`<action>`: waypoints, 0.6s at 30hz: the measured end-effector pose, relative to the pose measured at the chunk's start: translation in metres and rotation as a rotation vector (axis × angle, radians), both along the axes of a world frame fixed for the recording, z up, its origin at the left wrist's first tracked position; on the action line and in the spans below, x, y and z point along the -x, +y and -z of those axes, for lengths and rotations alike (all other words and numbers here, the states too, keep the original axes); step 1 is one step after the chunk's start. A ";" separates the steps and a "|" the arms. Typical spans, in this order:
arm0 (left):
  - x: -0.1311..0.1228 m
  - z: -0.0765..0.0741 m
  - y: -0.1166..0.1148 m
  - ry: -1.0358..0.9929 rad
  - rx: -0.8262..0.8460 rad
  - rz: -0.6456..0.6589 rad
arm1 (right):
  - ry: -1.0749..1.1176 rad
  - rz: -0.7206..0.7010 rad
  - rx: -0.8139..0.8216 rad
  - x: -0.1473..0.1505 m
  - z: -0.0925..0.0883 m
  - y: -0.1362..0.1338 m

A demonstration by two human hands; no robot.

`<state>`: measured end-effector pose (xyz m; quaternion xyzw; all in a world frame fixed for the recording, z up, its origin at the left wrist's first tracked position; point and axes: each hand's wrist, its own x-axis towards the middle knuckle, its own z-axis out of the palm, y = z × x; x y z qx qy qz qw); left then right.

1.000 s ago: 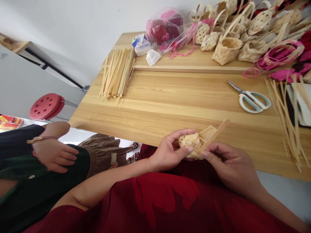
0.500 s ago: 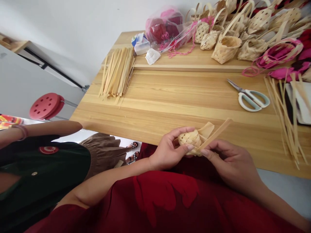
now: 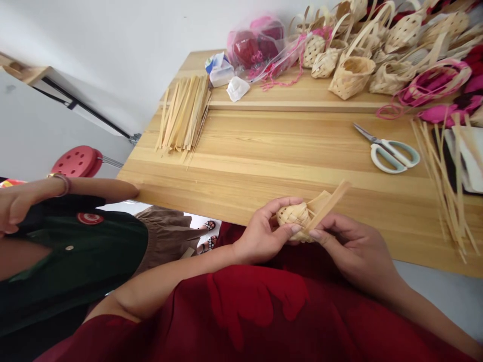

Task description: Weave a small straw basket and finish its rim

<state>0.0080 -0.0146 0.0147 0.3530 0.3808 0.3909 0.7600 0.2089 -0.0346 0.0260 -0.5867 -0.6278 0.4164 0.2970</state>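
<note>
Head view: both bare hands are working close together at the near edge of a pale, wood-grained table (image 3: pixel 264 156), above a dark red garment (image 3: pixel 241 311). Left hand (image 3: pixel 262 234) is clamping a small, rounded, straw-coloured woven piece (image 3: pixel 292 215) made of flat strips, its thumb pressing on the near side and its fingers curling around the far side. Right hand (image 3: pixel 352 246) is pinching between thumb and forefinger at the lower end of a long, flat, straw-coloured strip (image 3: pixel 331 203), which is slanting up and away from the weave; its other fingers are curling loosely, and what lies under them is hidden. Woven piece is sitting in the left hand, overlapping the table edge in view; cannot tell whether it is touching the wood.

Handling, by judgement: looking very light, springy rather than soft, dry and a little slick. Strips are probably creasing or splitting if bent sharply; the woven body is likely denting under a hard squeeze. Best hold: around the closely woven body with a light thumb, and the strip low, near where it is meeting the weave, not at its free tip.

Around: white-handled scissors (image 3: pixel 394 155) are lying beyond the right hand; a bundle of flat, straw-coloured strips (image 3: pixel 184 115) is lying farther left; small handled baskets (image 3: pixel 350 78) are crowding the far right.
</note>
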 end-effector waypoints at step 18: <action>-0.003 0.002 0.003 -0.007 0.115 -0.044 | -0.028 0.011 -0.092 0.009 -0.006 -0.005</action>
